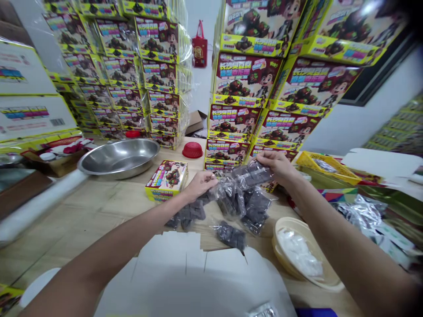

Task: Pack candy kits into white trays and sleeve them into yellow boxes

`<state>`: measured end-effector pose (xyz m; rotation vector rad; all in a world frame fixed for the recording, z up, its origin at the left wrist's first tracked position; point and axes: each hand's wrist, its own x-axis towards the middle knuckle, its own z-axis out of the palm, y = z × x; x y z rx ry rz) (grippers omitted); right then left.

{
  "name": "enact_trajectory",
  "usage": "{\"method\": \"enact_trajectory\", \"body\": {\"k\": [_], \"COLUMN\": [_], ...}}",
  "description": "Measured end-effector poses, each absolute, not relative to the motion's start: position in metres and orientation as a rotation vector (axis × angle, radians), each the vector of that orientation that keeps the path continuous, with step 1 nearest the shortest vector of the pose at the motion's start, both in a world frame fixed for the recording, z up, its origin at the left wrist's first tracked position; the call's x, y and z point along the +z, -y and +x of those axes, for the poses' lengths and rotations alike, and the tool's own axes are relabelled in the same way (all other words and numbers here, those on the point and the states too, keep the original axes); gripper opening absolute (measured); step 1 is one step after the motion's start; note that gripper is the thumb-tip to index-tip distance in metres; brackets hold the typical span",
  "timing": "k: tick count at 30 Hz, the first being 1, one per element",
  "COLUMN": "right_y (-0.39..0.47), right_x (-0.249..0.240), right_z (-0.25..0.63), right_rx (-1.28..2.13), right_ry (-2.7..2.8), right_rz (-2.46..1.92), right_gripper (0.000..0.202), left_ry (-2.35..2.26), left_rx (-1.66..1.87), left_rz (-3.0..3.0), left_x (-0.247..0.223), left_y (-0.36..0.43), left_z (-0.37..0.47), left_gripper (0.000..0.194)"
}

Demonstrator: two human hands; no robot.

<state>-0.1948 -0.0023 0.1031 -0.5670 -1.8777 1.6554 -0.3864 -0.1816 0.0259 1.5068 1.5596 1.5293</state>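
My right hand (276,166) pinches the end of a clear plastic packet of dark blocks (253,175), raised a little above the pile. To its left, my left hand (200,186) has thumb and fingers closed on clear plastic film at the pile's edge. Whether both hands hold one packet I cannot tell. Beneath and between them lie several similar packets (256,209) on the wooden table (112,207). One more dark packet (231,234) lies nearer me, by the edge of an unfolded white carton (198,277).
A closed printed box (167,180) stands left of the pile. Stacks of such boxes (243,79) rise behind. A steel basin (120,157) is at left, a red plastic basket (192,150) at the back. On the right are a cream tub (306,253) with white sachets and silver packets (358,213).
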Motion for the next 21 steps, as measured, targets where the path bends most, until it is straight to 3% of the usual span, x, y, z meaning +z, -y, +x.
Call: {"method": "enact_trajectory", "body": {"k": [12,17,21], "right_y": [0.001,-0.001,0.022], "right_x": [0.082,0.082,0.066], "right_z": [-0.197,-0.202,-0.201], "right_rx": [1.883,1.811,1.339], "right_ry": [1.877,1.896,2.216], "right_rz": [-0.567,-0.498,-0.582], "right_gripper": [0.029,0.029,0.033], "left_ry": [-1.564,-1.548,-1.532], "left_rx": [0.859,1.115,1.210], "left_rz": [2.072,1.575,1.048], "left_x": [0.077,0.077,0.055], "left_y": [0.209,0.219,0.223], "left_z": [-0.388,-0.392,-0.389], "left_gripper": [0.020,0.021,0.026]}}
